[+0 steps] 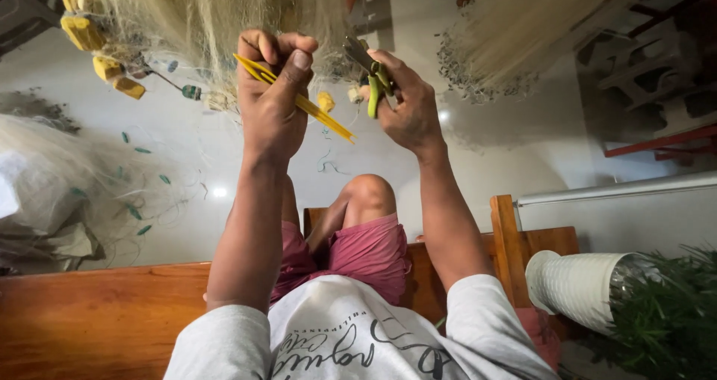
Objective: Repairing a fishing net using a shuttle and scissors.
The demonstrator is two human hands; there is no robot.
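Fishing net (216, 21) hangs before both hands: the left (272, 100) fists a yellow netting needle (299, 100), the right (407, 103) grips green-handled scissors (373, 81). A careless snip could cut sound mesh.

There is only one view, from a camera worn on the person's head. The picture appears upside down: the person's shirt (351, 343) and the wooden bench (97, 313) are at the bottom edge, and the pale floor (523, 148) fills the middle and the top. The camera looks down along the body and outward past the knee (370, 193). It is close to the arms, which go up from the bottom edge to the middle of the picture, so the left hand (272, 100) and the right hand (399, 100) are near and big. The hanging net (216, 14) stays further, at the top edge. No second view shares this scene.
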